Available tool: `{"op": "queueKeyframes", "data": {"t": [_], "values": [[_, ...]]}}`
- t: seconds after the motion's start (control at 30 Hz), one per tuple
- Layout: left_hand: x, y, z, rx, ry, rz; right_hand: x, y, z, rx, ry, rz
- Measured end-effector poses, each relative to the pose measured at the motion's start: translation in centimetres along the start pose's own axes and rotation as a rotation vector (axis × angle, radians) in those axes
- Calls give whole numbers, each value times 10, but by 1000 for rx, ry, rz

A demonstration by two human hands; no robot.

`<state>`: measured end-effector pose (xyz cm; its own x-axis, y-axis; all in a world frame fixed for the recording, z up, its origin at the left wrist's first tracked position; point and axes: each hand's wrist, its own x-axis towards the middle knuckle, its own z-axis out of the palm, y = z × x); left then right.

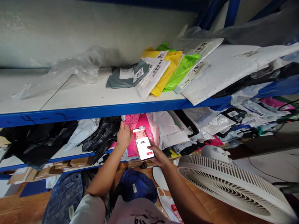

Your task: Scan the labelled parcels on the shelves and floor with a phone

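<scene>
My left hand (123,136) is closed on the edge of a pink mailer bag (136,121) that stands among other parcels on the lower shelf. My right hand (158,154) holds a lit smartphone (143,143) in front of that bag, with the screen facing me. Black bags (105,133) lie just left of the pink one, and white mailers (163,127) lean to its right.
The upper shelf (93,109), with a blue front rail, carries grey, yellow, green and white labelled mailers (161,73) and loose clear plastic (70,70). A white fan (224,180) lies at lower right. Cardboard boxes (46,169) and a blue cap (136,185) sit below on the floor.
</scene>
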<state>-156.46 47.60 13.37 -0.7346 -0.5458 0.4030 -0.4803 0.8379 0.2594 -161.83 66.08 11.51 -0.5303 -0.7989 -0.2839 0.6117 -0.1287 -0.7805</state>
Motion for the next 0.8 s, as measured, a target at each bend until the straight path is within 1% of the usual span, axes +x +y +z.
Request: {"op": "queueKeyframes", "data": {"t": [0.1, 0.33, 0.5, 0.67, 0.8], "values": [[0, 0, -2, -3, -9, -1, 0, -1, -1, 1, -16, 9], [-1, 1, -2, 8, -22, -11, 1, -3, 0, -16, 3, 9], [0, 1, -2, 21, -30, -20, 0, -3, -1, -12, -24, 15], [-1, 2, -3, 17, -35, -14, -14, -11, -1, 15, -59, -9], [-1, 2, -5, 30, -45, -14, -26, -16, -7, -22, -109, -22]]}}
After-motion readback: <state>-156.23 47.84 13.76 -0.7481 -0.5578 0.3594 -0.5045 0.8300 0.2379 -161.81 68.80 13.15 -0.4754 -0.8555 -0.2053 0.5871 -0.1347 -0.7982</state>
